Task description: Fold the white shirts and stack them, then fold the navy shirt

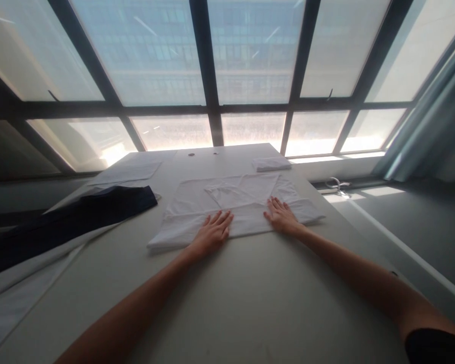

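A white garment, partly folded, lies across the table in front of me; its exact kind is hard to tell. Its near part is turned over into a band along the front edge, and loose creases show in the middle. My left hand rests flat on the band left of centre, fingers stretched out. Over on the right, my right hand lies flat on the same cloth with its fingers spread. Neither hand grips the fabric.
Dark navy cloth lies over white cloth on the left. Flat white cloth is at the back left, and a small folded white cloth at the back right. The white table faces large windows; a curtain hangs right.
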Demonstrator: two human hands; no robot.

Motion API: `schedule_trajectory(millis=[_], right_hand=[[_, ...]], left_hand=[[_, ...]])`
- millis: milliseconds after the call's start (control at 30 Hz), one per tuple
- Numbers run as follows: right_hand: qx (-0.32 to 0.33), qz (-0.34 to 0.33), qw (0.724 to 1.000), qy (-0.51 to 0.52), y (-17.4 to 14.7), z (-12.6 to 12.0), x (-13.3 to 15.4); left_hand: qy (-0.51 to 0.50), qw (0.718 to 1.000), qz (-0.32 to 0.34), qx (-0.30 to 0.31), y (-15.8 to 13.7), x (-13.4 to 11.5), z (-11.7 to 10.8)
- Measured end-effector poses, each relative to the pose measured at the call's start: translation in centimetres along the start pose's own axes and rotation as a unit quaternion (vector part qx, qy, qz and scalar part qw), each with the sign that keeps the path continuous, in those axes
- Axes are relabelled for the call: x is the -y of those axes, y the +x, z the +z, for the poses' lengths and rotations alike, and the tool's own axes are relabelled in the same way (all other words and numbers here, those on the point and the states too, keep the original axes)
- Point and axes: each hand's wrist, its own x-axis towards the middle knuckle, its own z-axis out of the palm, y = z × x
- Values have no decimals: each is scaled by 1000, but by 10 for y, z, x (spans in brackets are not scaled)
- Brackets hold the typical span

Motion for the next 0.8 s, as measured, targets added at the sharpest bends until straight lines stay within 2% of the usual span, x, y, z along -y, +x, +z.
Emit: schedule_trajectory(millis=[133, 267, 400, 633, 800], right_hand=[[-18, 57, 997, -38, -8, -5, -47], [-39, 78, 995, -46, -14, -5, -70], [-65, 75, 994, -55, -14, 4, -78], [-79, 66, 992, -67, -14, 11, -81], [-86, 69, 991, -70, -16, 9, -79]], left_hand=[[-3, 1000, 0, -3, 1, 2, 2], [-18, 1000, -21, 10, 1, 11, 2], [-15, 998, -63, 17, -12, 33, -1], [45, 983, -177, 11, -68, 95, -11], [60, 971, -231, -3, -97, 123, -9]])
